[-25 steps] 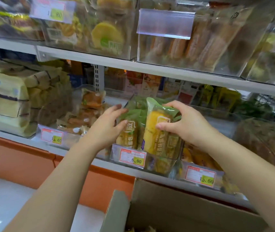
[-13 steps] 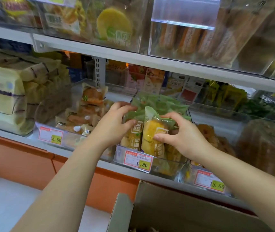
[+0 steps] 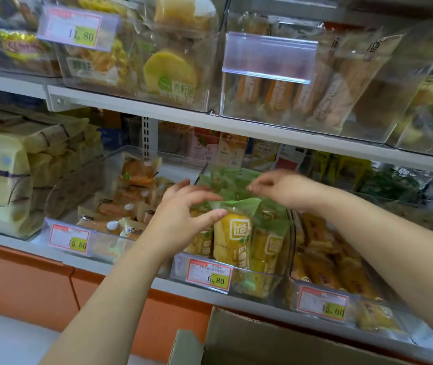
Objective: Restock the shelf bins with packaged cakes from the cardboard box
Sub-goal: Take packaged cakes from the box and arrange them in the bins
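A clear shelf bin (image 3: 270, 279) with a 6.80 price tag holds several yellow packaged cakes with green tops. The front packaged cake (image 3: 232, 239) stands upright in it. My left hand (image 3: 181, 217) pinches that cake's green top between thumb and fingers. My right hand (image 3: 285, 189) is further back over the bin, its bent fingertips pinching the green wrapper tops (image 3: 226, 180) of the cakes behind. The open cardboard box (image 3: 262, 341) is below the shelf at the bottom edge; its contents are hidden.
Left of this bin is a clear bin of orange-filled cakes (image 3: 110, 212) tagged 15.60, with large pale bread packs (image 3: 2, 167) beyond it. On the right sits another bin of yellow snacks (image 3: 323, 270). An upper shelf (image 3: 236, 125) carries more full bins close overhead.
My right hand has let go of the front cake's body and moved up and back to the green tops. The cake now stands lower in the bin, and my left hand has taken its top.
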The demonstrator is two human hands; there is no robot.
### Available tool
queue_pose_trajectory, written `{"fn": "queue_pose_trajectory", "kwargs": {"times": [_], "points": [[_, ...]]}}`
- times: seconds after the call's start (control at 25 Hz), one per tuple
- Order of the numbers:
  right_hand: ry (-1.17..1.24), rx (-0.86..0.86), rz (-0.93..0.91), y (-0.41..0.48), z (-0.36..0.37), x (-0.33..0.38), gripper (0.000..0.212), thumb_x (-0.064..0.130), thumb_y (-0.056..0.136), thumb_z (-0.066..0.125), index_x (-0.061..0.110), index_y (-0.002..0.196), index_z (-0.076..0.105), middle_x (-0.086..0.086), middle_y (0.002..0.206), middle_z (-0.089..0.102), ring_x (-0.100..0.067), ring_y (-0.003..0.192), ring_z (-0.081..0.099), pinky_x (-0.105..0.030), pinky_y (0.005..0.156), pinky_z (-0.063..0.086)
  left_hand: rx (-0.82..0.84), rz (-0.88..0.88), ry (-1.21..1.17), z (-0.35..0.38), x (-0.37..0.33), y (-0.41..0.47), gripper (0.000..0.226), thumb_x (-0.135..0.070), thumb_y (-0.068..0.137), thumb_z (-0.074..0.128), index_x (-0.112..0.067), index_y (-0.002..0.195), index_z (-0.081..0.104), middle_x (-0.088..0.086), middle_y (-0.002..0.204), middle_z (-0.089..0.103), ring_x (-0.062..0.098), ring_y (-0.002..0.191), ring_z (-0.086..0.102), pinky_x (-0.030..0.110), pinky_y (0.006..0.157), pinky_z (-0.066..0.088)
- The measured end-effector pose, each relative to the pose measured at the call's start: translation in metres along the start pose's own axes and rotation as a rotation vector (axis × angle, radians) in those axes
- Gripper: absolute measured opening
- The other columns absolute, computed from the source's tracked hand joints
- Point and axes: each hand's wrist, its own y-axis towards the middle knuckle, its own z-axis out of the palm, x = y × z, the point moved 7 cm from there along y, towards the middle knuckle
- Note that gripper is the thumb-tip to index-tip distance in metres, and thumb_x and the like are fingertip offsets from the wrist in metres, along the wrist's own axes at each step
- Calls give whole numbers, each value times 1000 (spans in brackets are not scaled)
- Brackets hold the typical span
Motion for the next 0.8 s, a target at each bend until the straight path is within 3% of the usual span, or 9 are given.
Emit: {"fn": "queue_pose_trajectory", "kwargs": {"times": [0.12, 0.32, 0.4, 0.52, 0.64, 0.8], "points": [[-280, 190, 21, 17, 28, -8, 34, 40, 91, 60, 25, 120, 65, 0, 116, 63, -16, 97, 58, -26, 82, 47, -10, 25, 50, 0, -3, -1, 38, -80, 73, 53, -55, 102, 54, -28, 131, 48, 7, 143, 18, 48, 118, 21], [-233, 83, 79, 31, 36, -15, 35, 41, 90, 57, 32, 124, 64, -8, 137, 49, -27, 128, 44, -39, 105, 41, 61, 4, 56, 18, -17, -2, 54, -75, 73, 60, -53, 121, 46, -30, 124, 32, 1, 144, 10, 50, 119, 17], [-156, 59, 94, 35, 40, -17, 24, 40, 91, 58, 29, 108, 71, -5, 127, 60, -24, 116, 54, -34, 96, 46, 73, 29, 41, 22, -15, 0, 49, -82, 68, 53, -65, 113, 45, -32, 127, 38, 0, 142, 12, 50, 118, 20], [159, -46, 104, 34, 32, -25, 9, 36, 85, 69, 28, 81, 71, 6, 97, 69, -12, 84, 60, -23, 68, 46, 49, 27, 53, 21, -6, 4, 40, -85, 62, 44, -69, 99, 43, -32, 124, 45, 1, 139, 18, 46, 117, 23], [439, -211, 93, 31, 11, -41, 14, 40, 79, 76, 27, 84, 72, 16, 88, 64, -5, 85, 57, -19, 60, 37, 29, 16, 106, 22, -5, 4, 56, -87, 60, 39, -61, 108, 50, -27, 125, 47, 6, 139, 20, 43, 116, 24], [342, -137, 78, 28, 7, -37, 32, 48, 79, 73, 31, 106, 71, 12, 110, 64, -1, 87, 54, -19, 70, 39, 55, -47, 259, 30, -9, 6, 85, -92, 58, 29, -50, 127, 55, -12, 140, 47, 14, 142, 19, 47, 114, 25]]}}
